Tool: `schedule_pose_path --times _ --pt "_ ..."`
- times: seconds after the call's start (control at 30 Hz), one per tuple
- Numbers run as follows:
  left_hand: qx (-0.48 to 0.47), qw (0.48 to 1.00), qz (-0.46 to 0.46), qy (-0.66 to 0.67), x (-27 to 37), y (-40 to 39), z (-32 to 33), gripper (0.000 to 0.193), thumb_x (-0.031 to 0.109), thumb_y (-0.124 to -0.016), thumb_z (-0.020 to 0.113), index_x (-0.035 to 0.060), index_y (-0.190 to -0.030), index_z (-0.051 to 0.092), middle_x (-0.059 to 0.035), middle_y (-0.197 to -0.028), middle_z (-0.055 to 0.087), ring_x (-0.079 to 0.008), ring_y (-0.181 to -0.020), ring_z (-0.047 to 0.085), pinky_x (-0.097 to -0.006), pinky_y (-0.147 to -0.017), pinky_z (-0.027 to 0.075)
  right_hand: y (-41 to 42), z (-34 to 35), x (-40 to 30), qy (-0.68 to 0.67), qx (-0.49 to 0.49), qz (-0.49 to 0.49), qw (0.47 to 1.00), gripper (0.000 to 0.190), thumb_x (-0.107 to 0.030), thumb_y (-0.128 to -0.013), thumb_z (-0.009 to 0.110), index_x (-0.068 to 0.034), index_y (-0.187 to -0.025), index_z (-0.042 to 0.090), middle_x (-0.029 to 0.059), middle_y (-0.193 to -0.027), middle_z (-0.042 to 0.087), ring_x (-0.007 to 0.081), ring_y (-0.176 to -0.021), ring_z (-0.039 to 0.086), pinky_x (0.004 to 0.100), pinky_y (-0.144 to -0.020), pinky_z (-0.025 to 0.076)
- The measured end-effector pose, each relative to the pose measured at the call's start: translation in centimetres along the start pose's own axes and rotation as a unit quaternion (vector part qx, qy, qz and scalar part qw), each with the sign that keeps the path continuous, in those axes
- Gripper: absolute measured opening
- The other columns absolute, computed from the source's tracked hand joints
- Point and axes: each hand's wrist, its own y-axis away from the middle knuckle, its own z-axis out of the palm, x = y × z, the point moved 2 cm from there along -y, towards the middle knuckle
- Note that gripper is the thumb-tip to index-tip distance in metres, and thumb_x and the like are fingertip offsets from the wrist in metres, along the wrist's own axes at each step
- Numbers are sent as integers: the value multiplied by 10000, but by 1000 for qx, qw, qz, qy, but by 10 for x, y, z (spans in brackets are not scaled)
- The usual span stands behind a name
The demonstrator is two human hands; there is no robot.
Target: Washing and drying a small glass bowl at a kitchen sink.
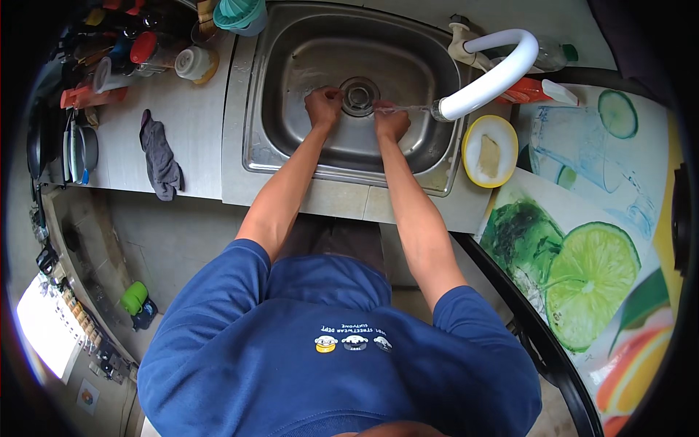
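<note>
Both my hands are inside a stainless steel sink (306,52). My left hand (325,109) is just left of the round drain strainer (359,96), fingers curled inward; whether it holds something is hidden. On the drain's right side is my right hand (392,120), its fingers also curled, with a thin stream of water (409,108) falling on it. The water comes from a white curved faucet spout (491,87), whose mouth hangs over the sink's right part. Right of the sink, a yellow-rimmed bowl (490,151) holds a pale block, perhaps a sponge or soap.
A dark grey cloth (159,155) lies on the counter at left. Behind it stand a red-lidded jar (144,48) and a white-lidded jar (192,64). A teal citrus juicer (240,15) touches the back left corner. A red spray bottle (524,90) lies behind the bowl.
</note>
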Motion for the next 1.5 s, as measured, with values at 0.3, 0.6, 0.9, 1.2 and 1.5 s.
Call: schedule_pose_path --times 0.3,0.6,0.9,1.2,1.5 --pt "56 997 -58 -19 16 6 -10 214 269 -837 689 111 -917 808 -145 -863 761 -360 -868 737 -440 -825 570 1 -1 -2 -28 28 5 999 168 -196 -790 753 -123 -925 820 164 -905 774 334 -908 755 406 -828 578" --pt "25 996 -66 -60 27 15 -11 241 265 -856 643 135 -987 798 -151 -940 763 -381 -931 725 -465 -848 573 -12 13 27 -43 105 20 993 186 -112 -800 700 -114 -951 809 172 -905 772 328 -910 753 415 -824 565" --pt "41 994 -89 -53 18 7 -9 219 256 -859 648 145 -977 795 -133 -935 770 -370 -928 730 -453 -844 575 -11 11 23 -31 64 -26 997 174 -171 -857 715 -96 -995 790 178 -939 767 311 -935 748 397 -838 556" --pt "3 998 -53 -37 13 6 -3 223 231 -850 643 152 -990 797 -139 -937 765 -370 -926 727 -449 -840 575 -13 19 28 -72 -22 -89 993 283 -170 -852 744 -35 -1100 755 83 -1041 786 172 -981 741 283 -882 549" --pt "-10 998 47 -46 16 11 0 259 187 -794 670 66 -1004 761 -175 -979 742 -362 -888 725 -440 -823 572 -7 10 24 -100 -115 -73 986 345 -166 -835 799 -23 -1137 716 90 -1005 761 164 -915 722 290 -841 559"
